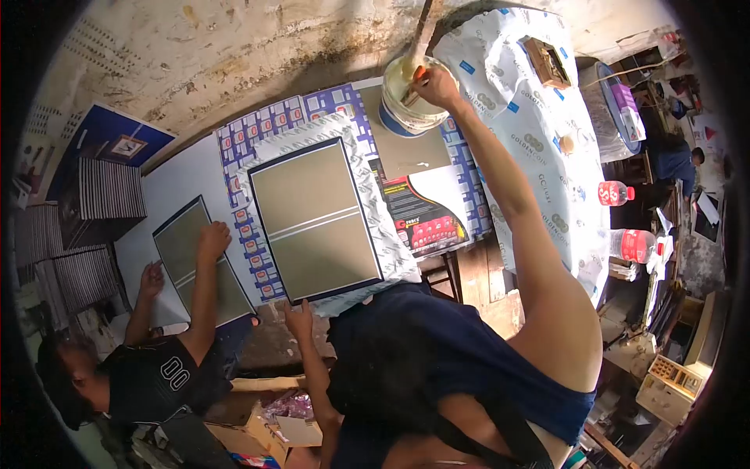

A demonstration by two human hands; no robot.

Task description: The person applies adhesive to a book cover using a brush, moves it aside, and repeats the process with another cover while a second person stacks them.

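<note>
My right hand (439,87) is closed at the mouth of a white bucket (412,123), holding what looks like a brush (419,73) with an orange part; its lower end is down inside the rim. A long wooden stick (426,31) stands up out of the same bucket. In front of my body lies a grey-brown cover board (316,219) with dark blue edges and a pale double stripe across the middle. At its near edge is my left hand (298,319), thumb and a finger apart at the dark border.
A co-worker at left has both hands over a similar board (195,242). Stacks of boards (112,191) rise behind. Printed sheets (426,207) lie right of my board. Beyond is a white printed wrapper (523,133) bearing a small wooden box (547,62) and bottles (616,193).
</note>
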